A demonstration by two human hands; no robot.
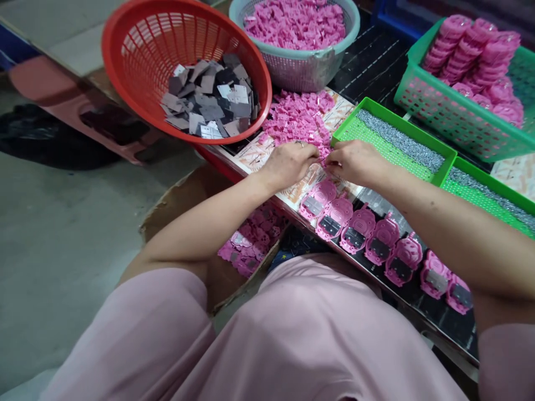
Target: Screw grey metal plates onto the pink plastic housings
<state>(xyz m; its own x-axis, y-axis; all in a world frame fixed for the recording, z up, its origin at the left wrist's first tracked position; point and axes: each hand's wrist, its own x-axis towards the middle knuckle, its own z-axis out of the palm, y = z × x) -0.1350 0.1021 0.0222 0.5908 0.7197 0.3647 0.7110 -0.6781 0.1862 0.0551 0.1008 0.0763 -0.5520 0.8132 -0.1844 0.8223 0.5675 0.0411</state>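
My left hand [290, 161] is at the near edge of a heap of small pink plastic parts [298, 120], its fingers curled together. Close beside it, my right hand [355, 160] has its fingers bent inward at the same edge of the heap. Whatever lies between the fingertips is too small to make out. Below the hands, a row of pink plastic casings [358, 227] runs along the table's front edge, each with a grey or black plate [331, 225] in its lower part.
An orange-red basket [125, 72] holds grey and black plates. Behind stand a pale basket [305, 69] of pink parts and a green basket [443, 120] of stacked pink pieces. Green trays [388, 149] hold small metal pieces. A carton [184, 206] with pink parts stands below the table edge.
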